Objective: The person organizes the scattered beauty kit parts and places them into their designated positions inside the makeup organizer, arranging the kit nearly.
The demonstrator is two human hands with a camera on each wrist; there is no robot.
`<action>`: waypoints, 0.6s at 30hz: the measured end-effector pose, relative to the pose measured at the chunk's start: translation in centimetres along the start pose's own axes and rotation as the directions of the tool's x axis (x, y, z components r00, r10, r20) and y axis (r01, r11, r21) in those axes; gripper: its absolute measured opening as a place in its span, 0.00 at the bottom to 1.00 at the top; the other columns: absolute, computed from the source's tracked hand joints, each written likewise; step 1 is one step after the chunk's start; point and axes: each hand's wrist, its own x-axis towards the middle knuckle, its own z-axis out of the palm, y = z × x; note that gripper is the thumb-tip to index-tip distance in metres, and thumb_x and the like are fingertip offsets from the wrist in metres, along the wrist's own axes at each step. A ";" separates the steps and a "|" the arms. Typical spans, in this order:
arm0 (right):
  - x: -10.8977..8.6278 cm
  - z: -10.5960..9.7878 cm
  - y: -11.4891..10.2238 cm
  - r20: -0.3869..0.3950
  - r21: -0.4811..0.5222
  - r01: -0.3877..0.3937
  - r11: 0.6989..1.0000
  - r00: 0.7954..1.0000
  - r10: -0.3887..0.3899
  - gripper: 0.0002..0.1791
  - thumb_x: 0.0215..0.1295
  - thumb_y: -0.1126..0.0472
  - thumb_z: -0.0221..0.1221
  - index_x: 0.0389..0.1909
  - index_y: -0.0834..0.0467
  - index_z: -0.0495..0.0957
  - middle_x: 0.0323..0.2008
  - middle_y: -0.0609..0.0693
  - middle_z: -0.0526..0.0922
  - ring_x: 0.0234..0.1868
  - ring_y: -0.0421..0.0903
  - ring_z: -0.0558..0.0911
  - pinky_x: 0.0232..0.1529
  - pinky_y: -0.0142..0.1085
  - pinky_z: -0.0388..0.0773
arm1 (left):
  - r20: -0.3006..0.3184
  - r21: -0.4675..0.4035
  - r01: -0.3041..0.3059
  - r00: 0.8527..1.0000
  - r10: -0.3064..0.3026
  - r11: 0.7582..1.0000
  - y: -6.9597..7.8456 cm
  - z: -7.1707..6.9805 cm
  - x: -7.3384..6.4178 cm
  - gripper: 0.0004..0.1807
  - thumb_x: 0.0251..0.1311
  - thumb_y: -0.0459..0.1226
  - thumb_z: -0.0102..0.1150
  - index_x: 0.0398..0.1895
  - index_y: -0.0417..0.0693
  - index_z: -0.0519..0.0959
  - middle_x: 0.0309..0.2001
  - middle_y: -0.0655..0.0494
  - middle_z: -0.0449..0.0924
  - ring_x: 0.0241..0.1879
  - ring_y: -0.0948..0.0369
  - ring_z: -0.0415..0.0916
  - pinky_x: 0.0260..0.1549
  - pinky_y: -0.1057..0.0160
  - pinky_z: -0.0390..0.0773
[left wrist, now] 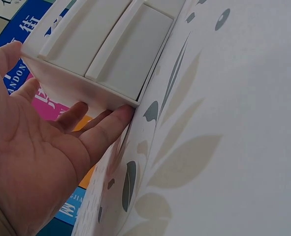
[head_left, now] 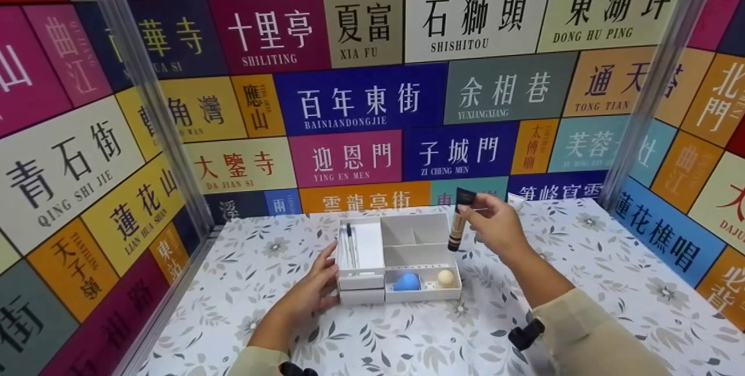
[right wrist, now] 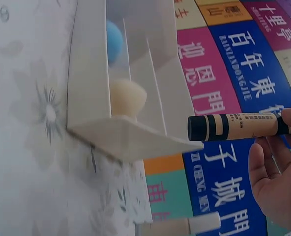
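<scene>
A white desktop organizer [head_left: 417, 259] stands on the table, with drawers at its left and open compartments at its right. My left hand [head_left: 312, 286] rests its fingertips against the organizer's left side; the left wrist view shows the palm [left wrist: 42, 152] facing that wall, fingers extended. With my right hand [head_left: 497, 226] I pinch a black and beige cosmetic tube [head_left: 458, 222] by its upper end. The tube hangs, slightly tilted, beside the rear right compartment, its black cap [right wrist: 198, 128] down. A blue sponge [head_left: 407, 282] and a cream sponge [head_left: 445, 278] sit in the front right compartment.
Thin, dark-tipped sticks [head_left: 350, 245] lie in the organizer's top left tray. Partly behind my right hand is a white-ended item [head_left: 515, 201]; the right wrist view shows a beige bottle with a white cap [right wrist: 204, 222]. Sign-covered panels [head_left: 361, 96] enclose the floral table [head_left: 279, 248].
</scene>
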 end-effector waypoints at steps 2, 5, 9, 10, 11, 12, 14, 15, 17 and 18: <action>-0.1 1.0 -0.3 0.013 0.029 0.016 0.999 1.000 -0.016 0.26 0.73 0.47 0.68 0.63 0.59 0.81 0.56 0.59 0.86 0.48 0.41 0.85 0.44 0.29 0.86 | 0.004 0.004 -0.008 1.000 0.008 1.000 0.0 0.0 0.0 0.35 0.81 0.58 0.46 0.84 0.90 0.46 0.89 0.49 0.36 0.87 0.40 0.47 0.80 0.38 0.65; -0.1 2.5 -0.8 0.037 0.058 0.040 0.997 0.998 -0.043 0.25 0.74 0.51 0.68 0.64 0.61 0.81 0.56 0.59 0.87 0.47 0.39 0.86 0.46 0.29 0.86 | 0.013 0.009 -0.023 1.000 0.023 1.000 0.1 0.1 -0.1 0.36 0.81 0.58 0.46 0.85 0.88 0.45 0.89 0.48 0.36 0.87 0.39 0.46 0.80 0.39 0.65; 0.1 4.5 -1.3 0.051 0.085 0.052 0.995 0.997 -0.057 0.23 0.73 0.53 0.69 0.63 0.60 0.82 0.55 0.59 0.89 0.47 0.40 0.87 0.46 0.30 0.86 | 0.011 0.007 -0.026 1.000 0.026 1.000 0.1 0.1 -0.1 0.36 0.81 0.58 0.46 0.85 0.87 0.45 0.89 0.48 0.36 0.87 0.39 0.47 0.80 0.39 0.66; 0.2 5.0 -1.4 0.053 0.092 0.053 0.994 0.997 -0.058 0.23 0.72 0.54 0.69 0.63 0.60 0.82 0.54 0.58 0.89 0.48 0.41 0.87 0.46 0.30 0.86 | 0.011 0.006 -0.025 1.000 0.025 1.000 0.1 0.1 -0.1 0.36 0.81 0.58 0.46 0.85 0.87 0.45 0.89 0.48 0.37 0.87 0.40 0.47 0.80 0.39 0.66; 0.3 5.5 -1.5 0.054 0.100 0.057 0.993 0.997 -0.063 0.23 0.72 0.54 0.70 0.63 0.60 0.82 0.54 0.58 0.89 0.48 0.41 0.88 0.45 0.29 0.86 | 0.011 0.006 -0.026 1.000 0.026 1.000 0.1 0.1 -0.1 0.36 0.81 0.58 0.46 0.85 0.87 0.45 0.89 0.48 0.37 0.87 0.40 0.47 0.79 0.39 0.66; 0.4 6.0 -1.6 0.056 0.111 0.061 0.992 0.996 -0.067 0.23 0.72 0.54 0.70 0.63 0.60 0.83 0.54 0.59 0.90 0.47 0.41 0.88 0.45 0.29 0.86 | 0.010 0.007 -0.025 1.000 0.025 1.000 0.1 0.0 0.0 0.35 0.81 0.57 0.46 0.85 0.87 0.45 0.89 0.48 0.37 0.87 0.40 0.47 0.79 0.39 0.66; 0.7 7.0 -1.7 0.062 0.135 0.063 0.989 0.996 -0.072 0.24 0.71 0.55 0.70 0.63 0.61 0.83 0.54 0.59 0.90 0.47 0.41 0.88 0.45 0.29 0.86 | 0.008 0.006 -0.021 1.000 0.021 1.000 0.0 0.0 0.0 0.35 0.81 0.57 0.46 0.85 0.87 0.46 0.89 0.48 0.37 0.87 0.40 0.47 0.79 0.39 0.67; 0.8 7.5 -1.8 0.065 0.147 0.062 0.987 0.995 -0.073 0.24 0.71 0.55 0.71 0.63 0.61 0.83 0.55 0.60 0.90 0.48 0.41 0.88 0.45 0.28 0.86 | 0.005 0.009 -0.018 1.000 0.018 1.000 0.1 0.0 0.0 0.35 0.81 0.58 0.45 0.85 0.88 0.46 0.89 0.48 0.37 0.87 0.40 0.48 0.79 0.39 0.67; 1.1 8.5 -1.9 0.067 0.171 0.060 0.983 0.995 -0.073 0.23 0.71 0.56 0.71 0.62 0.60 0.84 0.55 0.60 0.90 0.49 0.43 0.89 0.46 0.29 0.86 | 0.001 0.010 -0.010 1.000 0.010 1.000 0.1 0.0 0.1 0.34 0.81 0.58 0.45 0.84 0.89 0.46 0.89 0.48 0.37 0.87 0.40 0.48 0.79 0.40 0.67; 1.2 8.9 -1.9 0.068 0.174 0.060 0.983 0.995 -0.073 0.22 0.71 0.57 0.71 0.62 0.60 0.84 0.56 0.60 0.90 0.50 0.44 0.89 0.46 0.29 0.87 | -0.003 0.012 -0.006 1.000 0.006 1.000 0.1 0.0 0.1 0.34 0.81 0.58 0.45 0.84 0.90 0.47 0.89 0.49 0.37 0.87 0.40 0.48 0.79 0.40 0.67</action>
